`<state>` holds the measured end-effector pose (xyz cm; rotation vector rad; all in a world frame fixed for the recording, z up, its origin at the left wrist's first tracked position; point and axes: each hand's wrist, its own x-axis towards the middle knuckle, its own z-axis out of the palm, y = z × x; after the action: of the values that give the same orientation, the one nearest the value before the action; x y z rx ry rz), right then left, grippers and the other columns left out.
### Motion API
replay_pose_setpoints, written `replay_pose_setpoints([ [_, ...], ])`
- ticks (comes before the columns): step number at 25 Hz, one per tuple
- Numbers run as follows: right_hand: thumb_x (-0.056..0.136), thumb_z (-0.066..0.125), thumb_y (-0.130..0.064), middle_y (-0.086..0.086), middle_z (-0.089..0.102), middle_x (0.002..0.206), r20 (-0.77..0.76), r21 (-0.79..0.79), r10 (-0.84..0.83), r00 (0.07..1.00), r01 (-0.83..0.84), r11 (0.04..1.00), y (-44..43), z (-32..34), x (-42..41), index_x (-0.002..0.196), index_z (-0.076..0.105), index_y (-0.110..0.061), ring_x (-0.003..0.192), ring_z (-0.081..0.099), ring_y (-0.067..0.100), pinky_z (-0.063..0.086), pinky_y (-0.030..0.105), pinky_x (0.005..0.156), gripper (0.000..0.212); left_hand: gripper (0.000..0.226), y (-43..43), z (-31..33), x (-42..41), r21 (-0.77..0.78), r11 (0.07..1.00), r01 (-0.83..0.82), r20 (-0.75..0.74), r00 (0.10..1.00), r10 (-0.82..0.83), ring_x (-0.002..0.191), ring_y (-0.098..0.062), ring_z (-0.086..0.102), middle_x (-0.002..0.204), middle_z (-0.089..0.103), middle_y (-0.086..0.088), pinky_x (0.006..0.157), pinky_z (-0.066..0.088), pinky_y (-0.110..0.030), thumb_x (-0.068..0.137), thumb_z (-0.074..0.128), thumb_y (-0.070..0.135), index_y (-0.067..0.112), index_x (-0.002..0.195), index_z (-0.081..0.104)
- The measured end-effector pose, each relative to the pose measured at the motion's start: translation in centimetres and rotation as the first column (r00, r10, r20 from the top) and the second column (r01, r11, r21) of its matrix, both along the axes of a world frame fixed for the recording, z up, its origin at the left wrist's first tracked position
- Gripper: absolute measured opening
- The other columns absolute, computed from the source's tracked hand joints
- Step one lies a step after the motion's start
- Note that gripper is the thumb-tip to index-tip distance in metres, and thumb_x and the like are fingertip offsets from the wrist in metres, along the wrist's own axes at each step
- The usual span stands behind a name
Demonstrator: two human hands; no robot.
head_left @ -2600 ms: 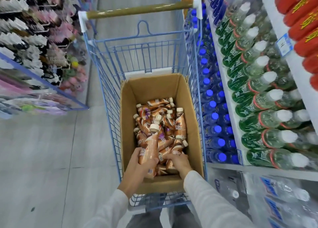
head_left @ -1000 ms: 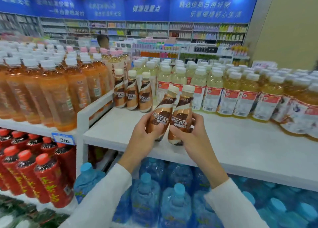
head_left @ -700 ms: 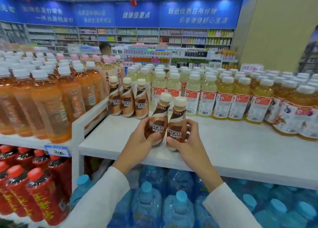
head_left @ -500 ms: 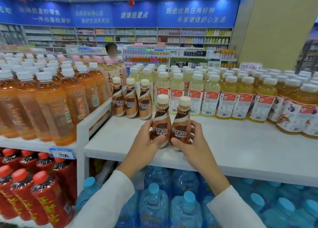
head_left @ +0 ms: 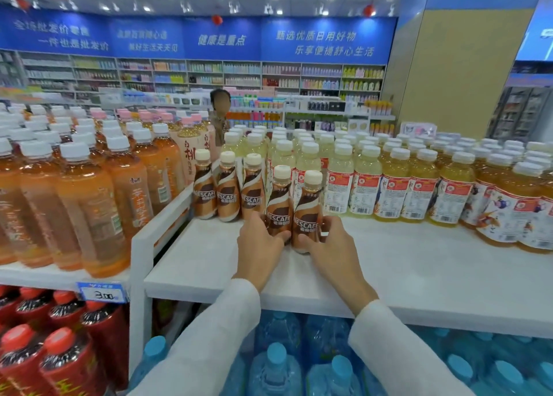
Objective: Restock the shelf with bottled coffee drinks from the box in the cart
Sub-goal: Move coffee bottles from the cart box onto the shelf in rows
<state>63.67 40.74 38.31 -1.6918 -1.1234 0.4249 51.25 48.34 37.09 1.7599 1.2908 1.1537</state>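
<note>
Here the white shelf (head_left: 389, 264) runs off the right edge, its smooth flat top bare in front of the hands, and the shelf below is cut by the bottom of the frame, showing only blue-capped water jugs (head_left: 276, 365). The orange tea bottles (head_left: 89, 204) at left are cropped by the edge and their labels are too blurred to read. Pale yellow bottles (head_left: 341, 183) with red and white labels stand in rows behind, the far ones hidden by the near ones. Three coffee bottles (head_left: 229, 195) stand upright at the back left of the shelf, brown with cream swirls and cream caps. Two more stand side by side on the shelf just in front: the left hand (head_left: 258, 247) is wrapped around the left bottle (head_left: 278, 207), the right hand (head_left: 332, 246) around the right bottle (head_left: 308, 213), fingers covering both bases
</note>
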Motion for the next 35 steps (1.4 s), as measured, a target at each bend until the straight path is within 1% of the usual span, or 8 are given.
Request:
replay_pose_setpoints([
  [5,0.086,0.074,-0.022,-0.008,0.060,0.108,-0.009,0.018,-0.016,1.000,0.016,1.000,3.4,0.2,1.1,0.129,0.052,-0.019,0.102,0.060,0.015,0.045,0.028,0.086,0.048,0.037,2.5,-0.1,2.0,-0.012,0.996,-0.093,0.025,0.995,0.093,0.106,-0.027,0.061,0.114,0.065,-0.005,0.093,0.051,-0.041,0.081,0.082,0.027,0.021,0.103,0.053],
  [9,0.089,0.071,-0.020,-0.009,0.061,0.110,-0.036,0.052,-0.006,0.999,0.008,0.999,4.8,-0.4,1.6,0.129,0.052,-0.021,0.102,0.059,0.013,0.046,0.028,0.089,0.044,0.037,2.7,-0.4,3.3,0.009,0.984,-0.178,0.072,0.982,0.177,0.109,-0.030,0.059,0.120,0.060,-0.006,0.098,0.050,-0.048,0.083,0.079,0.025,0.015,0.112,0.059],
  [15,0.096,0.063,-0.017,-0.009,0.062,0.114,0.023,0.063,0.033,0.999,-0.035,0.997,6.1,-0.9,2.5,0.134,0.052,-0.021,0.103,0.056,0.009,0.043,0.026,0.091,0.040,0.045,3.2,0.1,3.8,-0.037,0.977,-0.211,0.138,0.967,0.214,0.106,-0.027,0.060,0.112,0.064,-0.005,0.093,0.052,-0.043,0.079,0.084,0.026,0.012,0.113,0.058],
  [20,0.097,0.062,-0.017,-0.012,0.059,0.120,0.023,0.061,0.064,0.998,-0.065,0.996,6.7,-1.1,3.2,0.140,0.049,-0.024,0.111,0.055,0.008,0.042,0.024,0.095,0.046,0.045,3.6,0.1,4.1,-0.034,0.975,-0.219,0.132,0.966,0.221,0.104,-0.028,0.059,0.103,0.056,0.000,0.090,0.051,-0.041,0.079,0.084,0.026,0.012,0.111,0.056],
  [24,0.097,0.061,-0.016,-0.012,0.058,0.116,0.051,0.075,0.061,0.997,-0.064,0.995,6.9,-1.4,3.2,0.141,0.048,-0.022,0.107,0.054,0.006,0.041,0.023,0.094,0.046,0.047,3.8,-0.1,4.2,-0.035,0.973,-0.227,0.137,0.964,0.229,0.104,-0.028,0.058,0.108,0.060,-0.004,0.092,0.050,-0.042,0.080,0.084,0.025,0.012,0.113,0.054],
  [28,0.097,0.061,-0.018,-0.009,0.061,0.123,0.063,0.088,0.049,0.997,-0.055,0.995,7.0,-1.6,3.0,0.140,0.048,-0.021,0.110,0.056,0.008,0.043,0.024,0.096,0.045,0.047,4.0,-0.2,4.2,-0.040,0.971,-0.236,0.160,0.958,0.239,0.105,-0.027,0.058,0.109,0.061,-0.004,0.092,0.050,-0.041,0.079,0.084,0.025,0.012,0.113,0.055],
  [31,0.098,0.061,-0.018,-0.013,0.059,0.119,0.067,0.087,0.050,0.997,-0.056,0.995,7.0,-1.6,3.0,0.141,0.048,-0.022,0.108,0.055,0.005,0.043,0.022,0.095,0.046,0.047,3.9,-0.1,4.1,-0.038,0.970,-0.240,0.156,0.957,0.243,0.106,-0.027,0.057,0.112,0.061,-0.006,0.093,0.051,-0.042,0.079,0.084,0.024,0.012,0.114,0.055],
  [35,0.098,0.061,-0.018,-0.009,0.061,0.125,0.059,0.086,0.039,0.998,-0.044,0.995,7.1,-1.7,2.9,0.142,0.047,-0.022,0.108,0.055,0.006,0.044,0.024,0.096,0.047,0.045,3.9,-0.1,4.2,-0.032,0.971,-0.236,0.152,0.959,0.238,0.104,-0.026,0.057,0.112,0.059,-0.005,0.090,0.051,-0.040,0.080,0.084,0.025,0.015,0.112,0.054],
])
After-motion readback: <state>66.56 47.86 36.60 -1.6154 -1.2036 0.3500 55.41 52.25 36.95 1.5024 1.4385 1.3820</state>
